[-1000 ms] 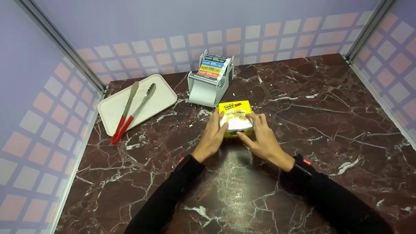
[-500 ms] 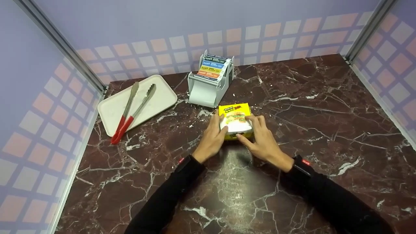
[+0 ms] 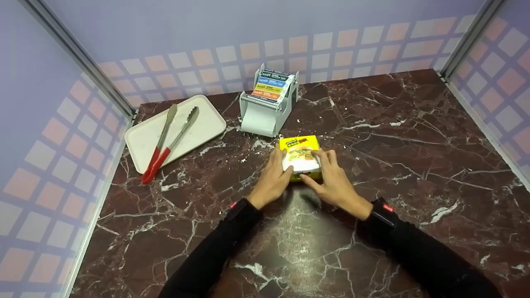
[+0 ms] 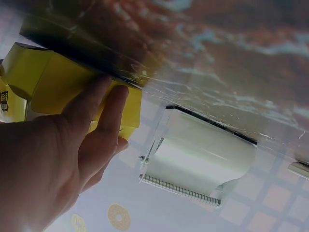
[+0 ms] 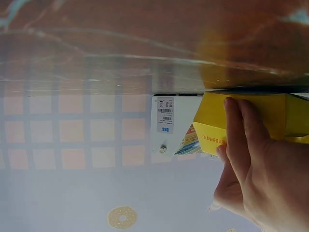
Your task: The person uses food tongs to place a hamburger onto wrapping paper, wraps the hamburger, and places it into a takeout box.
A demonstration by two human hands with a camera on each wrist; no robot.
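Note:
A yellow burger box point(image 3: 299, 142) with a burger picture on its lid sits closed on the dark marbled table in the head view. My left hand point(image 3: 269, 182) holds its left side, thumb at the near corner. From the right, my right hand point(image 3: 337, 184) grips it, index finger on the lid's edge and thumb against the front face. The left wrist view has the fingers lying along the yellow side wall point(image 4: 63, 79). In the right wrist view, two fingers press flat on the opposite side wall point(image 5: 210, 113). The box's underside is hidden.
Behind the box stands a pale dispenser point(image 3: 265, 116) carrying a roll of coloured labels. At left, red-handled tongs point(image 3: 157, 163) lie across a white tray point(image 3: 203, 126). Small white flecks are scattered around the dispenser. Tiled-pattern walls enclose the back and sides.
The burger box has slid a little toward me, away from the dispenser, with both hands keeping hold of it. Tongs, tray and dispenser have stayed in place.

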